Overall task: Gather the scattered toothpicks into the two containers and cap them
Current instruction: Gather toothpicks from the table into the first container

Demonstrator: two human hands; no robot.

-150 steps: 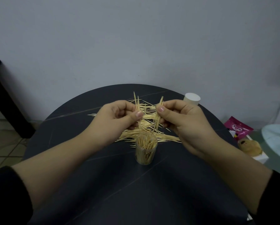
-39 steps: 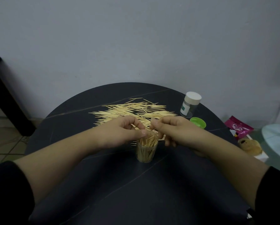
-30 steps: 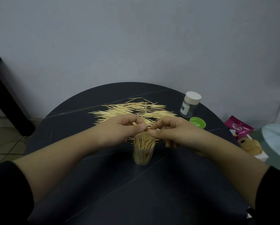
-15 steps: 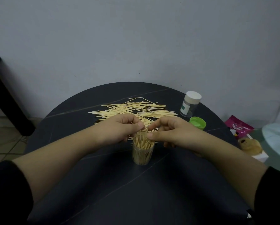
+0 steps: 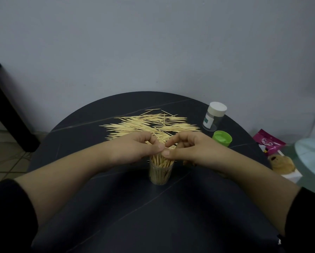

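Tucking a bundle down, I now have both hands low over the small clear plastic container, where five seconds ago they held toothpick bunches raised above it. My left hand and right hand are curled, thumbs and forefingers meeting at the mouth and pinching the tops of the upright toothpicks packed inside. The container stands mid-way across the round black table and looks nearly full. Behind my hands, loose pale wooden toothpicks lie uncollected. The white-capped clear container and the loose green plastic cap sit to the right. I judge capping comes soon.
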